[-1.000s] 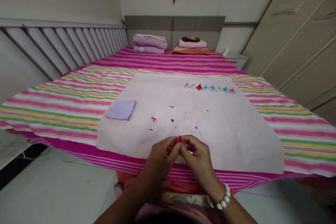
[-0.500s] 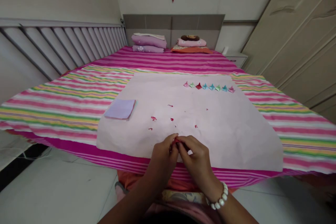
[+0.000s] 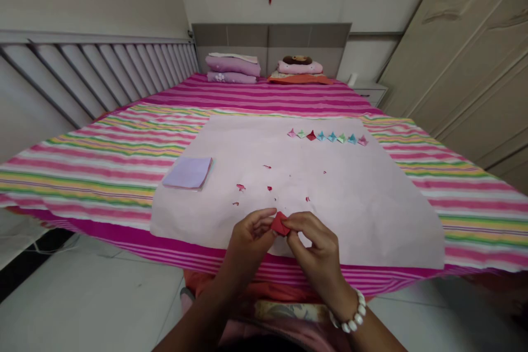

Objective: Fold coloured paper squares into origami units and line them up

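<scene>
A small folded red paper (image 3: 279, 223) is held up just above the near part of the white sheet (image 3: 355, 203). My right hand (image 3: 317, 239) pinches it at its right corner between thumb and fingers. At the left corner, the thumb and curled fingers of my left hand (image 3: 249, 234) close on it, with the index finger straighter along the top. Torn red scraps lie beyond the hands, among them a larger scrap (image 3: 241, 187) and a small one (image 3: 307, 199). Farther off, a row of folded paper pieces in several colours includes a dark red one (image 3: 311, 135).
A stack of square paper (image 3: 188, 172), lilac on top, lies at the sheet's left. Striped bedding (image 3: 103, 159) spreads around the sheet. Folded purple bedding (image 3: 233, 67) and a pink pile (image 3: 300, 67) rest by the headboard (image 3: 231, 34). A railing (image 3: 103, 69) runs along the left.
The red paper was mostly hidden between the fingertips; now its flat folded face shows. My hands have moved slightly apart, and the left fingers have loosened and spread a little.
</scene>
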Demonstrator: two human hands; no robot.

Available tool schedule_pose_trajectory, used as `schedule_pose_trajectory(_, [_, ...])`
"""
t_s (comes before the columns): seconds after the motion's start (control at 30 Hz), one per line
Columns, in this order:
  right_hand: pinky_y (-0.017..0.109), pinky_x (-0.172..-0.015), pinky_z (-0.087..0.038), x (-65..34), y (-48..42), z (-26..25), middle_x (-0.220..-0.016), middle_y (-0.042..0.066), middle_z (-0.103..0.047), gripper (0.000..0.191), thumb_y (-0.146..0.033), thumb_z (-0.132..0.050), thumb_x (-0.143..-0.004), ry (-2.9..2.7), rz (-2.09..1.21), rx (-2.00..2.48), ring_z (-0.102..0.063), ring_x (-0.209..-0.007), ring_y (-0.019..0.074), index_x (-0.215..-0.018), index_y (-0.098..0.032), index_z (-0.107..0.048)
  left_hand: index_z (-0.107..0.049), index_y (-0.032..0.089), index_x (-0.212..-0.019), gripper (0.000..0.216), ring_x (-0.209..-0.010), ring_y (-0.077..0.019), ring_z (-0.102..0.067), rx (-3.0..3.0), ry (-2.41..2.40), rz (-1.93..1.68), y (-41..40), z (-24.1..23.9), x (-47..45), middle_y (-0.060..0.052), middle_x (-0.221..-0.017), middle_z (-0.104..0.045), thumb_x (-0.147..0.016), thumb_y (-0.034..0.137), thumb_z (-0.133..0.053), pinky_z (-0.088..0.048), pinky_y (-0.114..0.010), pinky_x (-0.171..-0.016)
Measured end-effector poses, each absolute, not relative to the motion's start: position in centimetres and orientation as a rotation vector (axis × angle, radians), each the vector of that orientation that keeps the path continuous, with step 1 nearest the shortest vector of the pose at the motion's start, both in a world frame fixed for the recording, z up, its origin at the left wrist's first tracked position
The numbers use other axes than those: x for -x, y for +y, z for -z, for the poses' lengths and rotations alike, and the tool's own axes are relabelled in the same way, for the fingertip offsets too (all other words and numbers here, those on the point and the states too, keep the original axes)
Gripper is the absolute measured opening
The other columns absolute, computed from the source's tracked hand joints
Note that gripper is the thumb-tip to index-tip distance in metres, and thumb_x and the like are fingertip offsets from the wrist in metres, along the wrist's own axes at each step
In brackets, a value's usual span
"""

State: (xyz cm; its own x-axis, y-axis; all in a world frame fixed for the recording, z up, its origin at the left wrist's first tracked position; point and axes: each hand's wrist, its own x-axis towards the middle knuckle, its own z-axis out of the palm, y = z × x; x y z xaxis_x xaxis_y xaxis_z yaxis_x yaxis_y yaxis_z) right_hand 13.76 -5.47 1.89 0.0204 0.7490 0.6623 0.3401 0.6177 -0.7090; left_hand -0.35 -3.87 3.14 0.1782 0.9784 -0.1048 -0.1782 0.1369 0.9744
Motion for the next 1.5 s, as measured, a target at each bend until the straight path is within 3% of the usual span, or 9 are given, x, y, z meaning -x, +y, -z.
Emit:
schedule_pose_trajectory(0.13, [0.030,-0.064,-0.051,-14.1,-5.4,-1.7,-0.085,0.007,-0.063,0.028,0.001,-0.050,-0.080,-1.628,-0.387,0.932,-0.063,-0.078,0.0180,-0.089,-0.019,-0.068,-0.071,0.016,-0.098,0.031,-0.091,-0.0186,-0.065,-0.908,0.925,-0.976,-4.0,-3.8,0.7,-0.005,-0.091,-0.074,-0.067,0.020,-0.072,-0.049,-0.026,-0.078])
schedule_pose_trajectory(0.27, [0.029,-0.063,-0.052,-14.1,-5.5,-1.9,-0.087,0.008,-0.063,0.029,0.001,-0.049,-0.081,-1.654,-0.367,0.907,-0.064,-0.079,0.0179,-0.090,-0.019,-0.068,-0.076,0.015,-0.089,0.026,-0.079,-0.0161,-0.063,-0.801,0.916,-0.937,-3.9,-4.1,0.7,-0.006,-0.080,-0.073,-0.074,0.036,-0.070,-0.048,-0.025,-0.072])
schedule_pose_trajectory(0.47, [0.030,-0.066,-0.052,-13.6,-5.7,-2.0,-0.084,0.005,-0.066,0.026,-0.004,-0.054,-0.079,-1.543,-0.422,0.962,-0.063,-0.076,0.0171,-0.095,-0.020,-0.067,-0.077,0.014,-0.085,0.023,-0.069,-0.0143,-0.063,-0.863,0.925,-0.944,-3.6,-3.8,0.7,-0.004,-0.069,-0.073,-0.072,0.032,-0.073,-0.049,-0.027,-0.072])
schedule_pose_trajectory(0.7, [0.029,-0.060,-0.052,-13.8,-5.3,-1.2,-0.067,0.001,-0.066,0.017,-0.027,-0.068,-0.077,-1.017,-1.136,1.047,-0.062,-0.060,0.0152,-0.092,-0.018,-0.067,-0.076,0.013,-0.085,0.025,-0.069,-0.0178,-0.066,-0.942,0.915,-1.000,-3.5,-3.3,0.5,-0.006,-0.071,-0.073,-0.078,0.034,-0.066,-0.051,-0.031,-0.072])
schedule_pose_trajectory(0.87, [0.029,-0.059,-0.050,-13.2,-5.5,-1.4,-0.067,0.004,-0.067,0.026,-0.040,-0.066,-0.080,-0.888,-1.405,0.909,-0.061,-0.059,0.0151,-0.087,-0.015,-0.068,-0.075,0.015,-0.080,0.015,-0.073,-0.0178,-0.067,-1.058,1.136,-1.210,-3.7,-2.8,0.3,-0.002,-0.072,-0.074,-0.074,0.028,-0.069,-0.052,-0.028,-0.071])
schedule_pose_trajectory(1.0, [0.026,-0.056,-0.048,-12.5,-5.6,-1.8,-0.061,-0.001,-0.065,0.021,-0.031,-0.079,-0.067,-0.887,-1.361,0.990,-0.059,-0.054,0.0126,-0.077,-0.016,-0.068,-0.075,0.018,-0.078,0.011,-0.071,-0.0167,-0.067,-1.165,1.155,-1.276,-4.1,-2.8,-0.1,-0.001,-0.073,-0.074,-0.074,0.024,-0.067,-0.052,-0.025,-0.066])
schedule_pose_trajectory(1.5, [0.024,-0.049,-0.047,-12.7,-5.1,-2.6,-0.058,0.000,-0.066,0.016,-0.032,-0.076,-0.068,-0.999,-1.193,1.070,-0.055,-0.050,0.0116,-0.070,-0.018,-0.067,-0.073,0.017,-0.075,0.010,-0.069,-0.0146,-0.063,-1.151,1.017,-1.179,-3.8,-2.4,1.1,0.000,-0.067,-0.070,-0.074,0.026,-0.068,-0.051,-0.025,-0.067])
